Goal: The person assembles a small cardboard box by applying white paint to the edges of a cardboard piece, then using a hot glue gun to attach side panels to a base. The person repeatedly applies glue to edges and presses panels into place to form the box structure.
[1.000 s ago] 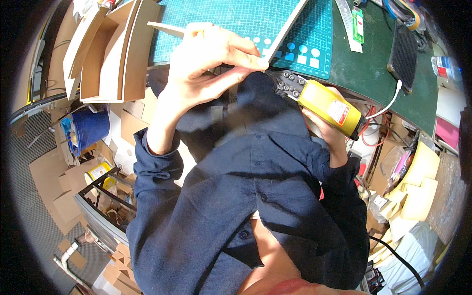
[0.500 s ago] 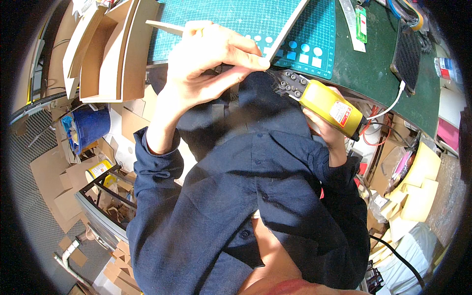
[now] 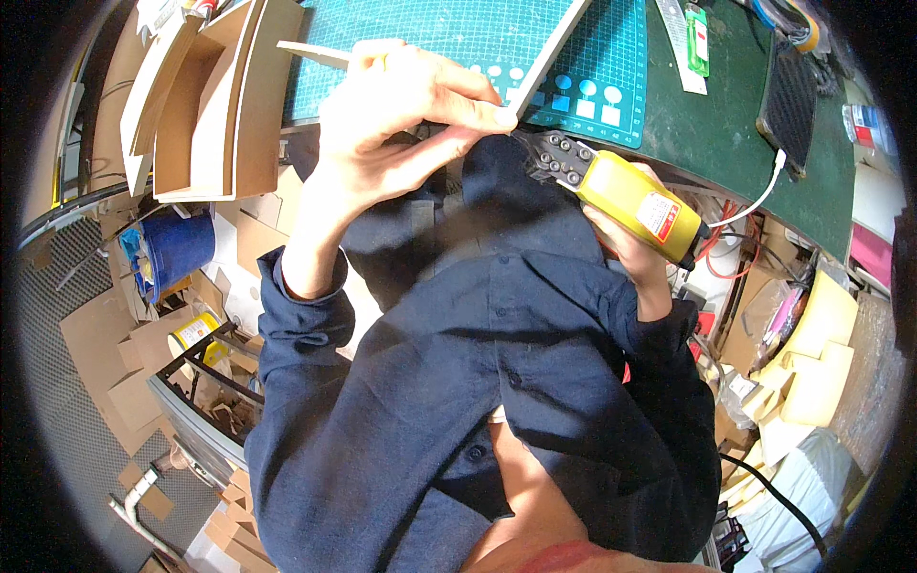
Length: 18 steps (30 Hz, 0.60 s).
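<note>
My left hand [image 3: 406, 119] is closed, thumb and fingers pinching the near end of a thin, pale, flat strip [image 3: 552, 55] that slants up to the right. Another pale piece [image 3: 315, 52] sticks out to the left behind the same hand; I cannot tell whether the two are joined. In my right hand [image 3: 626, 234] is a plier-like tool [image 3: 642, 205] with a yellow body and a dark jaw head set with several bolts. The fingers wrap its underside and are partly hidden. Its jaw tip lies close to the pinched end of the strip; whether they touch is unclear.
A teal cutting mat [image 3: 401, 24] lies on the green table [image 3: 735, 124]. An open cardboard box [image 3: 205, 105] stands at the left. A black phone [image 3: 788, 110] with a white cable, a green-packaged item [image 3: 696, 43] and a ruler [image 3: 676, 43] lie right. A blue bin [image 3: 177, 246] is lower left.
Hardly anything differs. Both hands, the strip and the yellow tool sit very slightly further left and up in the picture; both grips are the same.
</note>
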{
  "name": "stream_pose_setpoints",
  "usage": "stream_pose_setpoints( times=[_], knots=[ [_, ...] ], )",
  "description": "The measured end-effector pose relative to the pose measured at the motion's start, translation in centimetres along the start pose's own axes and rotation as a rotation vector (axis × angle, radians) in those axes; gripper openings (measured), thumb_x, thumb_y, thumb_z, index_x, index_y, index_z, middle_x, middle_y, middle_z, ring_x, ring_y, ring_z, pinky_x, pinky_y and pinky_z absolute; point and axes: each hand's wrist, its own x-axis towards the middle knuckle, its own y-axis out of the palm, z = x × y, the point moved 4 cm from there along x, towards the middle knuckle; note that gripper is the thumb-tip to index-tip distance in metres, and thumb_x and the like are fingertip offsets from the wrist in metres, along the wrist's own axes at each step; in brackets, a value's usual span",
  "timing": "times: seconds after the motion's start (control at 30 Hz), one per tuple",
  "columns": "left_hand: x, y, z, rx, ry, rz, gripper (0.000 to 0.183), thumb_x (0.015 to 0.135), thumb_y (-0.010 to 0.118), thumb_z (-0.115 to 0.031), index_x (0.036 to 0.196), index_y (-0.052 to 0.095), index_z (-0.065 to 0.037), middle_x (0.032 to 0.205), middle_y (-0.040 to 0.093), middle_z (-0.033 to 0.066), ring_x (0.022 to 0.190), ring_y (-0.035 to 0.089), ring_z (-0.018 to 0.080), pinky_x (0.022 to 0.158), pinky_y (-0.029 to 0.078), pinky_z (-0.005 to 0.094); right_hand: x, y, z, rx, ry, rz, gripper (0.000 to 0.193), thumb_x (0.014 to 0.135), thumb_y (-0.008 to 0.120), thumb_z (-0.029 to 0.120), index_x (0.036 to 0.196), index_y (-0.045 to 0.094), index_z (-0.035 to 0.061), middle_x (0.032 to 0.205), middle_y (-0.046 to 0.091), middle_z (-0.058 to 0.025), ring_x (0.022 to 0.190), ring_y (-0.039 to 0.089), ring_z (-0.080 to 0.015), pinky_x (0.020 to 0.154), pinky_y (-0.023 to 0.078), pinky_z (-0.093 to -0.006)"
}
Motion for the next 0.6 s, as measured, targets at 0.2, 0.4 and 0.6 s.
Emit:
stream_pose_setpoints(
  times=[0.2,0.4,0.6],
  knots=[
    [-0.1,0.1,0.2,-0.006,0.009,-0.005,0.024,0.073,0.078,0.001,0.095,0.076,-0.008,0.09,0.075,0.0042,0.083,0.07,0.0157,0.08,0.04,0.0296,-0.1,0.0,-0.1,-0.026,0.023,0.009,0.034,0.073,0.085,0.006,0.103,0.069,0.0026,0.099,0.069,-0.007,0.091,0.068,-0.0179,0.085,0.052,-0.031],
    [0.0,0.0,0.0,-0.002,-0.002,0.001,0.025,0.073,0.078,0.002,0.095,0.076,-0.009,0.09,0.075,0.0044,0.083,0.07,0.016,0.08,0.04,0.0298,-0.1,-0.1,0.4,-0.009,0.025,-0.01,0.038,0.069,0.086,0.003,0.103,0.07,0.0018,0.1,0.07,-0.0067,0.091,0.068,-0.0163,0.085,0.052,-0.0292],
    [0.0,0.0,-0.1,0.004,-0.013,-0.002,0.025,0.073,0.078,0.002,0.095,0.076,-0.009,0.09,0.075,0.0044,0.084,0.07,0.016,0.081,0.04,0.0299,0.2,-0.3,0.9,-0.07,0.006,0.005,0.039,0.068,0.088,0.005,0.103,0.07,0.0013,0.1,0.07,-0.0066,0.091,0.068,-0.0159,0.085,0.052,-0.0289]
  ],
)
